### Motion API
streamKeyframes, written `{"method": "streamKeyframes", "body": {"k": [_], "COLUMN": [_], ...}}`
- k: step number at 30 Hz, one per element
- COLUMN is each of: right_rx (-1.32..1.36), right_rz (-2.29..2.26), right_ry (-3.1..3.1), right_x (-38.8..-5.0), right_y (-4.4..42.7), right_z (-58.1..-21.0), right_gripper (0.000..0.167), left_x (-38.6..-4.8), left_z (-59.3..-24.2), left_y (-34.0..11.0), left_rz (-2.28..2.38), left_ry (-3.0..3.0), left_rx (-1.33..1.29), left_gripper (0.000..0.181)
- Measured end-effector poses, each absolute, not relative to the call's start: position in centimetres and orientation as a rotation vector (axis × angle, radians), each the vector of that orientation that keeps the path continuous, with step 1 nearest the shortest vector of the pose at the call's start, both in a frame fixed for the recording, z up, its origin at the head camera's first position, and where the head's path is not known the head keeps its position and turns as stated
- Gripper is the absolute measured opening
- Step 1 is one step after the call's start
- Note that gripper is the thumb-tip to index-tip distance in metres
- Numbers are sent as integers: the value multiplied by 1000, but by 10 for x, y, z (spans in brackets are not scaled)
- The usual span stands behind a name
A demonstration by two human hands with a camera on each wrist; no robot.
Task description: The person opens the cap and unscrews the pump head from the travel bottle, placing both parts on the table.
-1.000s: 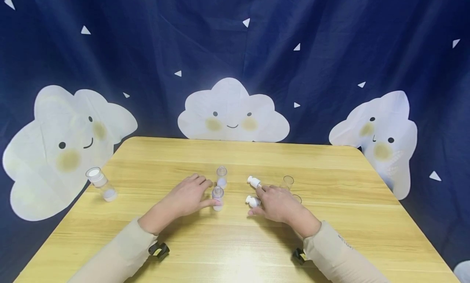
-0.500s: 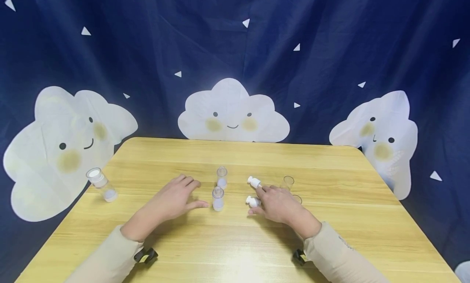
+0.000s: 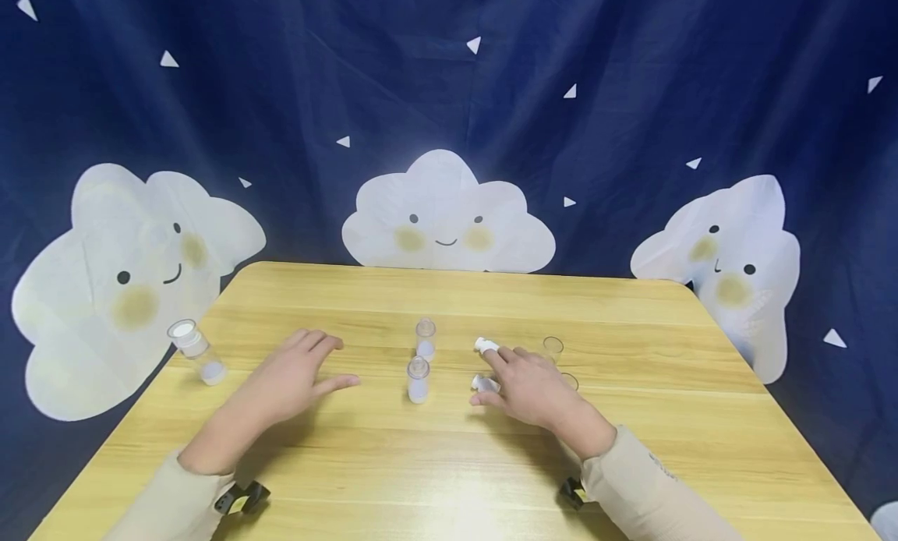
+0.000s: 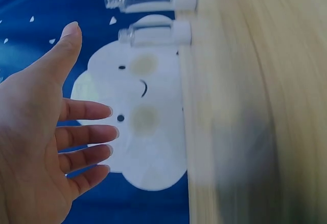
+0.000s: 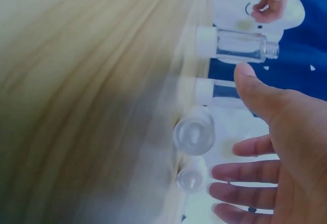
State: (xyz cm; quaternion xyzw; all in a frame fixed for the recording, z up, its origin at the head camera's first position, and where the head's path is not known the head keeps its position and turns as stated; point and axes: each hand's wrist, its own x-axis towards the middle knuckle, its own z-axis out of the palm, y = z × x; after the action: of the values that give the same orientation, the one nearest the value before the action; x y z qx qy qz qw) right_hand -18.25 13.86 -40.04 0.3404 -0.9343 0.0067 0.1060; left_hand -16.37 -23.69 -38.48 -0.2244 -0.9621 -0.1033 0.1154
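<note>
Wooden table [image 3: 393, 479], clear bottles [image 3: 418, 382] pointing up, long axes vertical, left hand [image 3: 289, 379] spread, right hand [image 3: 531, 390] spread

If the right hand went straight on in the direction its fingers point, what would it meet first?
Probably the far white piece: the right hand seems almost at it, perhaps touching; the depth is unclear.

In the head view I lose part of two white pump tops [image 3: 485, 383] under the right hand [image 3: 531, 389], plus most of the nearer clear cup [image 3: 571, 381] (only its rim reaches me). Print on the right sleeve [image 3: 641, 482] is too small to read. At the right wrist, that hand covers the neck of one bottle [image 5: 217, 92]; I can't be sure what the hazy round pieces [image 5: 194, 136] are.
</note>
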Motion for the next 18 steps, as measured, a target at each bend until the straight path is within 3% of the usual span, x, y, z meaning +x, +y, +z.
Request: {"method": "streamKeyframes", "body": {"k": [9, 18], "right_rx": [1077, 1068], "right_rz": [141, 171], "right_ry": [-2554, -2565], "right_x": [-182, -175], "right_y": [128, 106], "right_z": [-384, -356], "right_gripper": [69, 75], "left_x": [-155, -141], "left_z": [-380, -377], "left_y": [-267, -295], "left_rz": [-333, -371], "left_ry": [-2819, -2805], "left_rx": [-539, -430], "left_gripper": [71, 66]}}
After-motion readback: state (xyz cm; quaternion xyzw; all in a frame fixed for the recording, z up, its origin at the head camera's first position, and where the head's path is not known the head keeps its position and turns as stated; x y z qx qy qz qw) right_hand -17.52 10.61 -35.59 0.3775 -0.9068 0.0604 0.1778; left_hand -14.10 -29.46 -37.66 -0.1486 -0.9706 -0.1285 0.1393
